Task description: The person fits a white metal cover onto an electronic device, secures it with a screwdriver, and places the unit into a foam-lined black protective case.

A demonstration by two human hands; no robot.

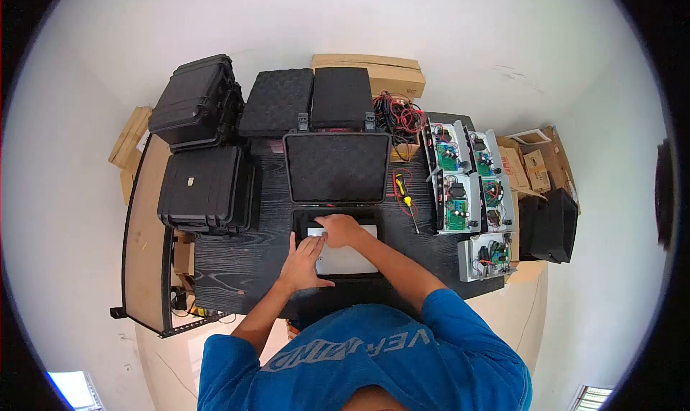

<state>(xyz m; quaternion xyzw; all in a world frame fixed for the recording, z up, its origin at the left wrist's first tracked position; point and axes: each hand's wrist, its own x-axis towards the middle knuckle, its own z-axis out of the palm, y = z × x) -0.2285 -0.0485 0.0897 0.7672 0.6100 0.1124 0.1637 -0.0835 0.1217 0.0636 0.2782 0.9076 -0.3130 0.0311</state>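
An open black hard case stands on the dark wood-grain table, its foam-lined lid (338, 168) tilted back. Inside its base lies a silver-white panel (348, 261). My left hand (304, 264) rests on the left part of the panel, fingers apart and thumb stretched toward the front edge. Near the panel's upper left, my right hand (338, 230) reaches across, its fingertips close to those of my left hand. What lies under the right fingers, if anything, is hidden.
Closed black cases (201, 188) are stacked at the left. Black foam blocks (277, 102) stand behind the lid. A box holds tangled cables (399, 116). A yellow-black screwdriver (404, 192) lies right of the case, near several open units with green circuit boards (457, 208).
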